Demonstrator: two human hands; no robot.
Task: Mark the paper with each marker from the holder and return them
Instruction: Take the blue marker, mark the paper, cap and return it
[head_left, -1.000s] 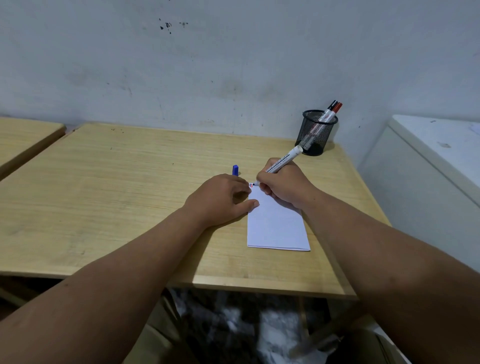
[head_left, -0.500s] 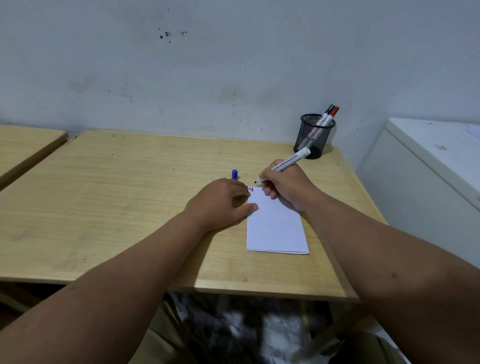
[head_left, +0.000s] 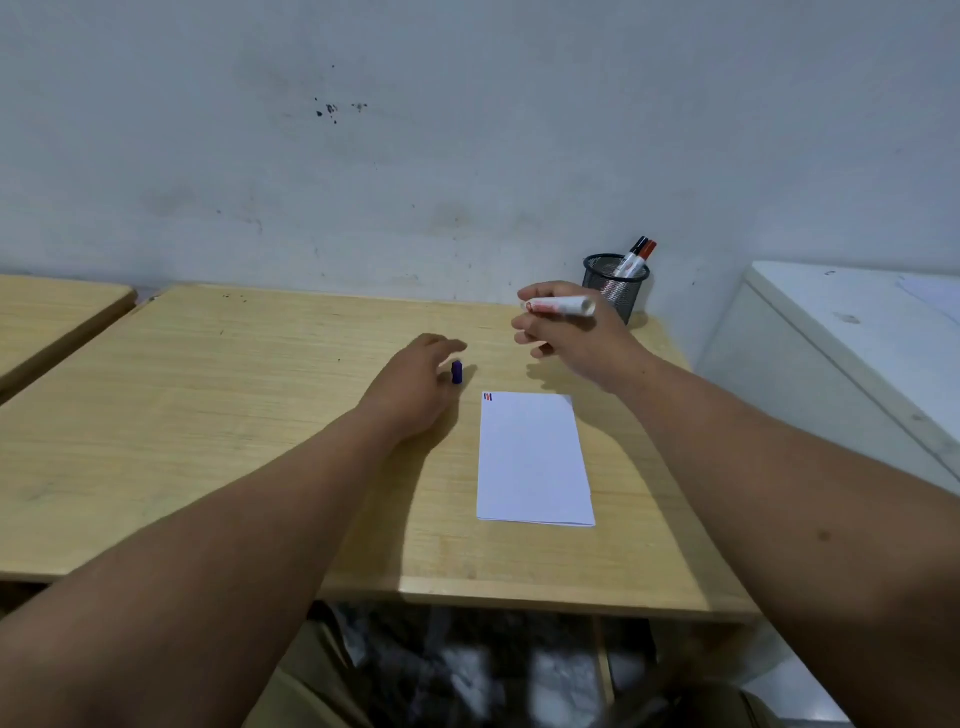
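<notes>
A white folded paper (head_left: 532, 460) lies on the wooden desk (head_left: 218, 415), with small red and blue marks at its top left corner. My right hand (head_left: 569, 332) is raised above the desk behind the paper, shut on a white marker (head_left: 563, 306) held level. A blue cap (head_left: 456, 372) stands on the desk left of the paper. My left hand (head_left: 413, 387) hovers right beside the cap, fingers spread around it, not gripping. A black mesh holder (head_left: 615, 286) at the back right holds two markers (head_left: 636, 257), one black-capped, one red-capped.
A grey wall runs behind the desk. A white cabinet (head_left: 841, 358) stands to the right of the desk. A second wooden desk (head_left: 47, 317) sits at the far left. The desk's front edge is near my body.
My right hand lifted the marker off the paper and turned it level, up toward the holder. My left hand left the paper and moved back to the blue cap.
</notes>
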